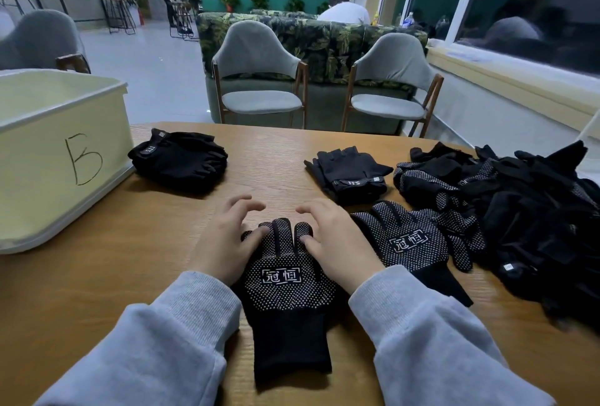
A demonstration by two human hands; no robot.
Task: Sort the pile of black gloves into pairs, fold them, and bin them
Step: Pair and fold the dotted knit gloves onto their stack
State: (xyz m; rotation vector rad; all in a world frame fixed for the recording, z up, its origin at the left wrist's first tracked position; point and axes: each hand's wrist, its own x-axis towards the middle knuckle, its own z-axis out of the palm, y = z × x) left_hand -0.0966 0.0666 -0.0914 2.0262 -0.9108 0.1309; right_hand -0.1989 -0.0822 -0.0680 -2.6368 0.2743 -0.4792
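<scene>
A black dotted glove [285, 288] lies flat on the wooden table [130, 276] right in front of me, fingers pointing away. My left hand [227, 240] rests on its left side and my right hand [331, 243] on its right side, thumbs touching the glove fingers, other fingers spread and relaxed. A second dotted glove [409, 243] lies just to the right. The loose pile of black gloves [526, 211] fills the right side. A folded stack of fingerless gloves [178, 159] sits beside the bin, and another fingerless pair [350, 172] lies mid-table.
A pale yellow bin [48, 159] marked "B" stands at the table's left edge. Two grey chairs [259, 81] stand behind the far edge, with a leaf-patterned sofa behind them. A window sill runs along the right.
</scene>
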